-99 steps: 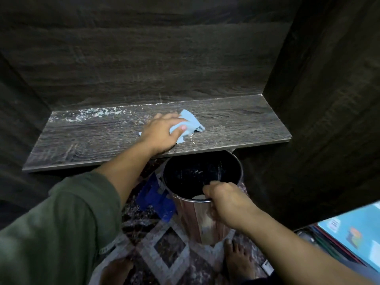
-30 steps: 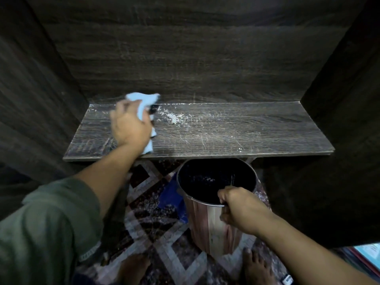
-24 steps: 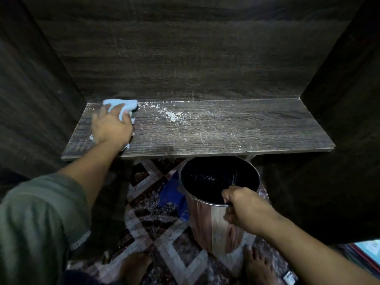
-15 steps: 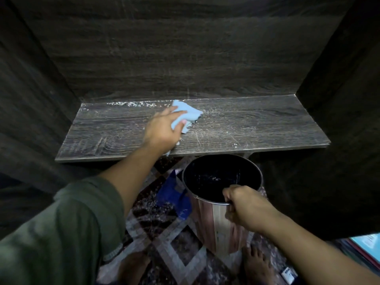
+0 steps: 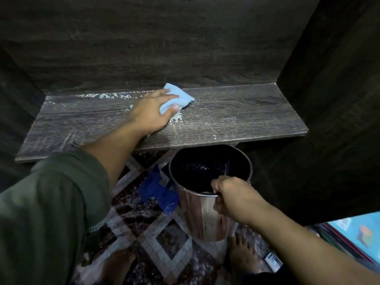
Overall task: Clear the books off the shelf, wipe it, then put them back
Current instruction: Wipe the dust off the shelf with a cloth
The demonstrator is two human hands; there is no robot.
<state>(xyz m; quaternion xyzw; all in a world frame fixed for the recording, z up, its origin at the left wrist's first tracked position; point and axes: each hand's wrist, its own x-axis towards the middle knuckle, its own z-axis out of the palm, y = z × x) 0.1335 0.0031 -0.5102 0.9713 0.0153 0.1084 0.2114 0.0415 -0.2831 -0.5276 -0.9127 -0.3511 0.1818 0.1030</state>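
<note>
From the head view, the left hand (image 5: 151, 113) presses a blue cloth (image 5: 176, 97) flat on the dark shelf (image 5: 236, 114), with white crumbs (image 5: 175, 119) beside it. The right hand (image 5: 232, 197) grips the bin (image 5: 205, 210) rim below the shelf. Books (image 5: 353, 235) lie low on the right.

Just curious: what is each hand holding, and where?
Left hand presses the blue cloth onto the shelf; right hand grips the bin by its near rim.
</note>
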